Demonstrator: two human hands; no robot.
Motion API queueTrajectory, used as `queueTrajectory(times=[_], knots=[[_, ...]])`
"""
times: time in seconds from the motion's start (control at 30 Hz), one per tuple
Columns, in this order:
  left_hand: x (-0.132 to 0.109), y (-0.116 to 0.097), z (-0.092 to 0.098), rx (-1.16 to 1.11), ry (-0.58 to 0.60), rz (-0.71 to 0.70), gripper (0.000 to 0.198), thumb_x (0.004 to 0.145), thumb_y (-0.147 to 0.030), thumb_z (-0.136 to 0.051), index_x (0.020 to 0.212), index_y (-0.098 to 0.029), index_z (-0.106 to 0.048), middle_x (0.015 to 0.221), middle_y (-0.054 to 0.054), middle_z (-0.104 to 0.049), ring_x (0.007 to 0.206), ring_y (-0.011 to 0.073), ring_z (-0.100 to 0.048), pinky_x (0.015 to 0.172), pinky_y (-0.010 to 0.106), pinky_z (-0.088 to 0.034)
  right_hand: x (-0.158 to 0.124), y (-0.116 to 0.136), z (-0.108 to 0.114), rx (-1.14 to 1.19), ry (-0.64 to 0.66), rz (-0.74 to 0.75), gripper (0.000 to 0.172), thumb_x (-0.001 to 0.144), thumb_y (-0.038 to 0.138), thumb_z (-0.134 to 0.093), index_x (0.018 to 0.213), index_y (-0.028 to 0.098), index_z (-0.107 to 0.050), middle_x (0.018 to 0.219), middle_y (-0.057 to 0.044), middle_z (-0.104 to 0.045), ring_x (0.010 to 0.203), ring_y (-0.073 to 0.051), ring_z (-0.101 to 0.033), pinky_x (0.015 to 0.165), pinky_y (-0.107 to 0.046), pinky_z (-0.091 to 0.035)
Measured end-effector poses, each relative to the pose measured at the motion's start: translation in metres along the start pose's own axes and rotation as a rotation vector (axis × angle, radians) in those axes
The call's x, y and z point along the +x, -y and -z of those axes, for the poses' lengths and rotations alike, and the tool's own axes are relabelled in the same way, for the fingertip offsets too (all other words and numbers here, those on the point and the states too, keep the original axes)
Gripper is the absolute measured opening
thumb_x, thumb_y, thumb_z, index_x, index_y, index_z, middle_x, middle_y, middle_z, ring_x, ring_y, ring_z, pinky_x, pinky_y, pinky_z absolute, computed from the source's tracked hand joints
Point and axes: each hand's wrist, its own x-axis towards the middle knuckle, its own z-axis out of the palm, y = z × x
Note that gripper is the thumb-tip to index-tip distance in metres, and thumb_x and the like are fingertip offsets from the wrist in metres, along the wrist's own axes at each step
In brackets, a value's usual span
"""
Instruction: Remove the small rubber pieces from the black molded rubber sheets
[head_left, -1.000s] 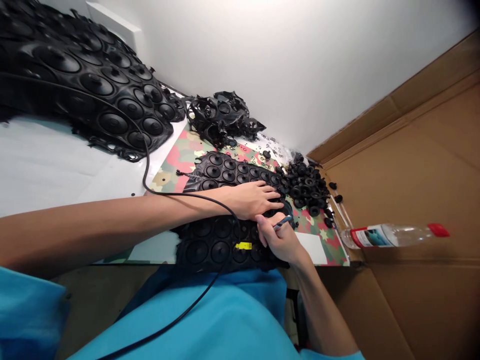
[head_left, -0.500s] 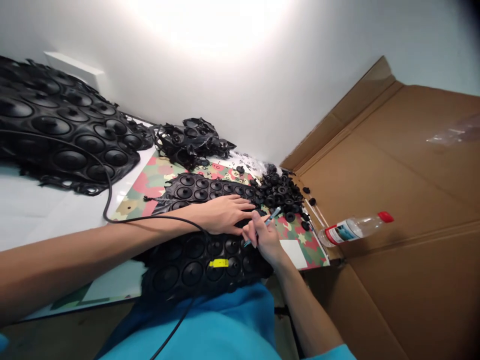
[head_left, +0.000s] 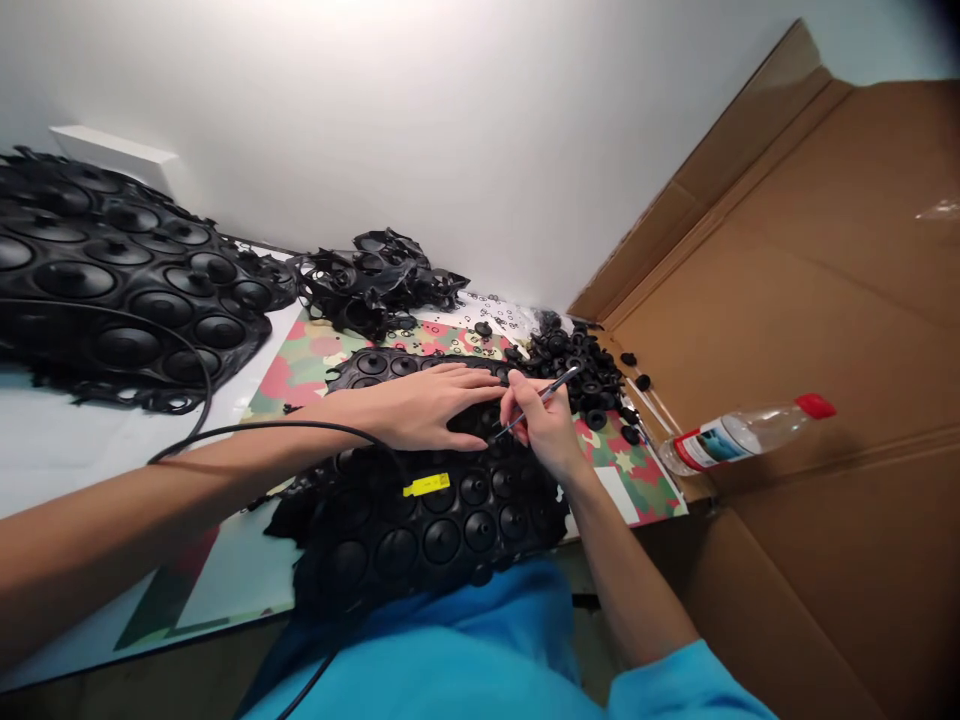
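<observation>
A black rubber sheet (head_left: 441, 540) with rows of round moulded discs lies in front of me, its near end hanging over the table edge toward my lap. Flat across its middle rests my left hand (head_left: 435, 405), open with fingers stretched to the right. My right hand (head_left: 546, 425) is closed around a slim pen-like tool (head_left: 559, 381), held at a slant. The tool's lower tip points down at the sheet beside my left fingertips; I cannot tell whether it touches. To the right of both hands is a heap of loose black rubber pieces (head_left: 581, 360).
More moulded black sheets (head_left: 112, 280) are stacked at the left. Torn black scrap (head_left: 375, 280) lies by the wall. A cable with a yellow tag (head_left: 427, 485) crosses my left forearm. On the right, a plastic bottle (head_left: 750, 435) lies near the cardboard (head_left: 810, 330).
The view has shifted slightly. My right hand with the tool has moved up along the sheet, and the thumb of my left hand is spread farther from its fingers. The yellow tag has turned and shifted.
</observation>
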Motion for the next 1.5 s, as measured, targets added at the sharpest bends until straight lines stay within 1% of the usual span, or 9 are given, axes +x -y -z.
queueTrajectory(times=[0.07, 0.23, 0.37, 0.5, 0.8, 0.97, 1.17, 1.33, 1.5], knots=[[-0.009, 0.003, -0.005, -0.003, 0.030, 0.042, 0.063, 0.106, -0.053, -0.069, 0.158, -0.019, -0.059, 0.174, 0.017, -0.048, 0.165, 0.0363, -0.041, 0.135, 0.053, -0.033, 0.000, -0.010, -0.005, -0.044, 0.057, -0.019, 0.066, 0.104, 0.072, -0.062, 0.063, 0.020, -0.064, 0.048, 0.004, -0.046, 0.036, -0.009, -0.041, 0.039, -0.027, -0.025], [-0.016, 0.003, -0.018, -0.044, -0.035, 0.052, 0.041, 0.100, -0.043, -0.075, 0.131, -0.016, -0.076, 0.163, 0.018, -0.061, 0.159, 0.0366, -0.050, 0.133, 0.049, -0.038, -0.002, -0.022, -0.015, -0.102, 0.107, -0.015, 0.063, 0.105, 0.071, -0.062, 0.066, 0.021, -0.063, 0.048, 0.005, -0.047, 0.039, -0.010, -0.041, 0.040, -0.026, -0.027], [-0.014, 0.001, -0.018, -0.062, -0.029, 0.070, 0.044, 0.102, -0.043, -0.073, 0.139, -0.019, -0.074, 0.168, 0.015, -0.057, 0.163, 0.0364, -0.044, 0.135, 0.052, -0.034, -0.002, -0.021, -0.017, -0.095, 0.032, -0.034, 0.070, 0.103, 0.077, -0.059, 0.061, 0.021, -0.063, 0.044, 0.003, -0.048, 0.035, -0.010, -0.042, 0.038, -0.027, -0.027], [-0.014, 0.001, -0.018, -0.068, -0.013, 0.071, 0.049, 0.104, -0.044, -0.070, 0.146, -0.020, -0.070, 0.171, 0.015, -0.053, 0.165, 0.0346, -0.042, 0.136, 0.050, -0.030, -0.004, -0.020, -0.018, -0.129, -0.028, -0.046, 0.073, 0.100, 0.082, -0.059, 0.058, 0.022, -0.064, 0.041, 0.003, -0.047, 0.033, -0.011, -0.042, 0.037, -0.027, -0.027], [-0.013, 0.006, -0.024, -0.064, -0.048, 0.053, 0.045, 0.102, -0.044, -0.072, 0.140, -0.021, -0.073, 0.167, 0.013, -0.058, 0.161, 0.0360, -0.046, 0.132, 0.050, -0.036, -0.003, -0.023, -0.018, -0.124, -0.007, -0.052, 0.071, 0.100, 0.081, -0.061, 0.060, 0.022, -0.063, 0.041, 0.003, -0.045, 0.033, -0.011, -0.040, 0.037, -0.028, -0.027], [-0.013, 0.005, -0.025, -0.072, -0.096, 0.034, 0.046, 0.100, -0.042, -0.074, 0.142, -0.023, -0.073, 0.166, 0.010, -0.060, 0.157, 0.0343, -0.051, 0.130, 0.048, -0.039, -0.002, -0.027, -0.016, -0.186, 0.042, -0.011, 0.072, 0.098, 0.082, -0.063, 0.059, 0.022, -0.062, 0.046, 0.001, -0.049, 0.042, -0.013, -0.046, 0.042, -0.028, -0.032], [-0.012, 0.005, -0.024, -0.054, -0.101, 0.032, 0.039, 0.100, -0.040, -0.073, 0.135, -0.023, -0.077, 0.158, 0.011, -0.067, 0.155, 0.0330, -0.054, 0.127, 0.044, -0.042, -0.004, -0.028, -0.015, -0.232, 0.090, 0.006, 0.070, 0.103, 0.078, -0.059, 0.061, 0.022, -0.063, 0.049, 0.000, -0.051, 0.044, -0.012, -0.045, 0.044, -0.028, -0.031], [-0.012, 0.003, -0.021, -0.074, -0.104, 0.023, 0.018, 0.098, -0.038, -0.075, 0.102, -0.021, -0.078, 0.149, 0.010, -0.072, 0.150, 0.0326, -0.058, 0.126, 0.041, -0.043, -0.001, -0.023, -0.016, -0.201, 0.138, -0.004, 0.073, 0.103, 0.079, -0.058, 0.057, 0.021, -0.062, 0.043, 0.002, -0.048, 0.037, -0.010, -0.039, 0.042, -0.028, -0.029], [-0.012, 0.002, -0.021, -0.102, -0.087, 0.037, 0.022, 0.100, -0.037, -0.072, 0.114, -0.020, -0.078, 0.152, 0.012, -0.069, 0.151, 0.0333, -0.055, 0.127, 0.044, -0.041, 0.002, -0.024, -0.016, -0.116, 0.139, -0.070, 0.075, 0.105, 0.077, -0.056, 0.057, 0.020, -0.065, 0.036, 0.003, -0.047, 0.030, -0.009, -0.040, 0.039, -0.026, -0.027]])
